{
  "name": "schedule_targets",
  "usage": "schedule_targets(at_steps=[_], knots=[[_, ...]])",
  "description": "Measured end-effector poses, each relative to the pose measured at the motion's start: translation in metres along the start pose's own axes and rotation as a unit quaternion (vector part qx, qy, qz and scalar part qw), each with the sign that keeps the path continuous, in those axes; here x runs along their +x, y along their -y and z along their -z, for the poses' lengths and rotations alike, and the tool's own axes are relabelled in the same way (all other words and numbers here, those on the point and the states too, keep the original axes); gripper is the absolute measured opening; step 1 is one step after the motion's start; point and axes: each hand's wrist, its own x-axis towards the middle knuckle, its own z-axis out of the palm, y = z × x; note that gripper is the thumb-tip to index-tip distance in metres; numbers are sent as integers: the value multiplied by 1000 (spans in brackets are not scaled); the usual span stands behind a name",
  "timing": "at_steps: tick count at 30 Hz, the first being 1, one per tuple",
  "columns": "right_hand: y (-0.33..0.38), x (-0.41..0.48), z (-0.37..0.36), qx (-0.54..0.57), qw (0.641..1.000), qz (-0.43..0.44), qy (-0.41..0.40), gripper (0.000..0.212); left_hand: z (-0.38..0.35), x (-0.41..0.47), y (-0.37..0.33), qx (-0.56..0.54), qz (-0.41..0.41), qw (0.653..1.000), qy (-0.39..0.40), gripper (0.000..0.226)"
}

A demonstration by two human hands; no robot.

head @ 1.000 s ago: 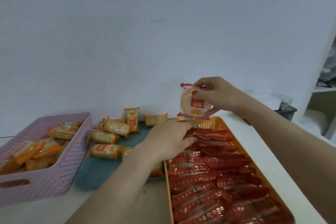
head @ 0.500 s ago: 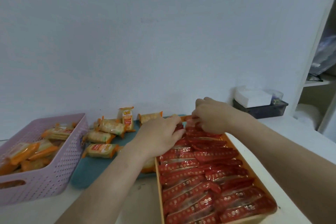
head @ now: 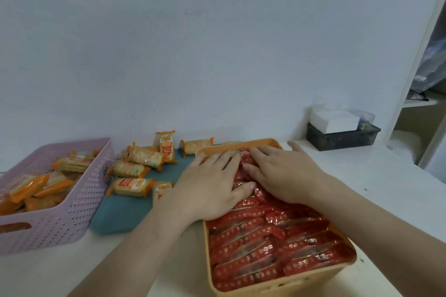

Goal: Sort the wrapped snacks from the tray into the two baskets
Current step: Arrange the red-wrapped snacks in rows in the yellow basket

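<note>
You worked at a white table (head: 386,188) that stood against a plain wall. The orange basket (head: 277,283) sat in front of you, a little to the right, and it was filled to the rim with red-wrapped snacks (head: 265,248) lying in close rows. The purple basket (head: 72,214) stood at the left edge of the table, well apart from the orange one, and it held a loose pile of orange-wrapped snacks (head: 36,188). Between the two baskets lay the teal tray (head: 120,212), with its right side touching or passing behind the orange basket; I cannot tell which. More orange-wrapped packs (head: 142,157) lay on the far half of the tray, and one pack (head: 165,144) stood upright near the wall. Your left hand (head: 210,188) lay flat on the red snacks at the far left part of the orange basket, with the fingers straight, a little spread, and grasping nothing. Your right hand (head: 282,173) rested just beside it on the same snacks, palm down, with the fingers stretched toward the left and released as well. At the back right a dark box (head: 342,137) carried a white pack (head: 333,119) on top.
</note>
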Motion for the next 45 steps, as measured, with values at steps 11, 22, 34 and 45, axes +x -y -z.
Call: schedule_targets(at_steps=[11,22,34,45], knots=[[0,-2,-4,55,988,45,-140,44,0,-6,-4,-31,51,989,-134,61],[25,-42,-8,37,998,-30,52,84,-3,-42,-13,17,77,996,28,69],[-6,-65,24,284,940,-187,-16,43,-24,-69,-16,-538,153,816,-145,44],[-23,-81,13,393,896,-205,-16,33,-44,-87,-34,-618,144,763,-120,31]])
